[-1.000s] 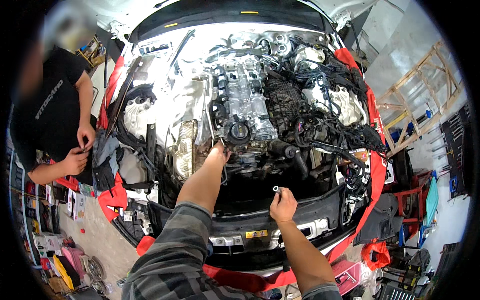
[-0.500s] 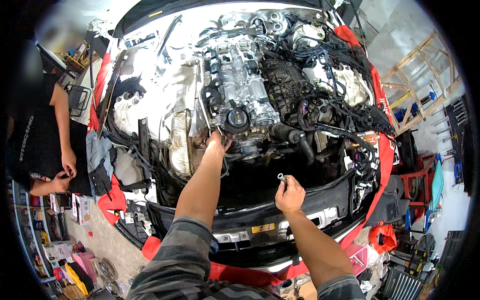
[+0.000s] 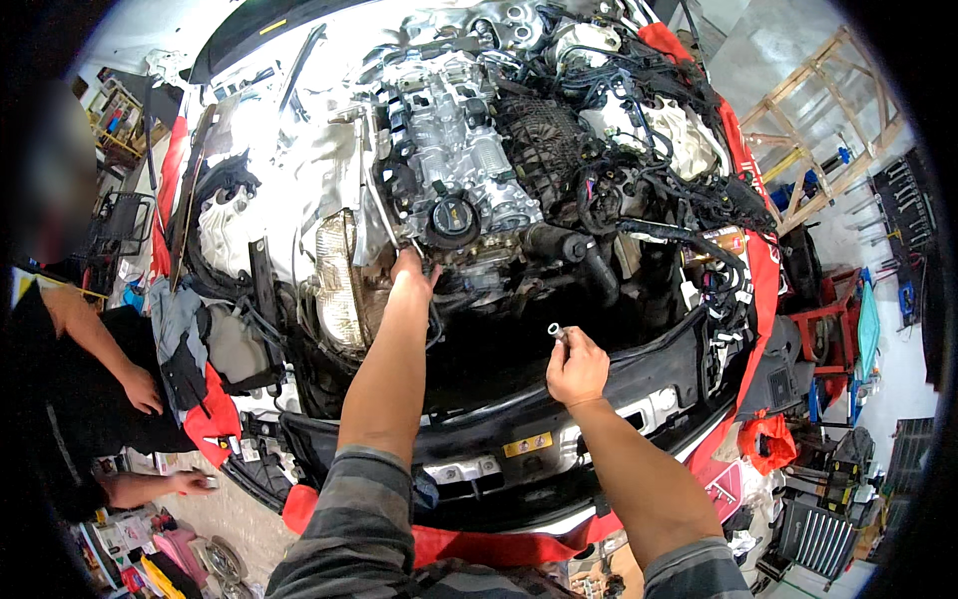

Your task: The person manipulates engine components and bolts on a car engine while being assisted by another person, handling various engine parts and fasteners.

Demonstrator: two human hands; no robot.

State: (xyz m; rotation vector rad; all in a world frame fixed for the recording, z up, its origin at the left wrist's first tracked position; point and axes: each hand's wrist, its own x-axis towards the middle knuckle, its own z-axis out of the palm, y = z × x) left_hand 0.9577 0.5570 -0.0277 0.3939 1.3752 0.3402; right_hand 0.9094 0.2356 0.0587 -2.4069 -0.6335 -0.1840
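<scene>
My left hand (image 3: 411,278) reaches down into the engine bay at the front left of the engine (image 3: 459,140). Its fingers curl in beside the lower end of a thin silver rod or pipe (image 3: 384,205), and what they grip is hidden; one finger stands apart. A round black oil filler cap (image 3: 453,218) is just to the right of that hand. Over the dark gap behind the front crossmember, my right hand (image 3: 579,369) is closed around a small silver socket (image 3: 557,331), its hollow end pointing up and away.
The black front crossmember (image 3: 399,444) lies under my forearms. Red covers (image 3: 753,299) drape the fenders. A gold heat shield (image 3: 337,275) and black hoses (image 3: 599,275) flank the engine. At the left, a person in black (image 3: 75,369) stands close to the car.
The view has shifted, so the engine bay appears farther left. My hands keep nearly the same places, with the socket still held. The co-worker's hands have separated, one now lower down.
</scene>
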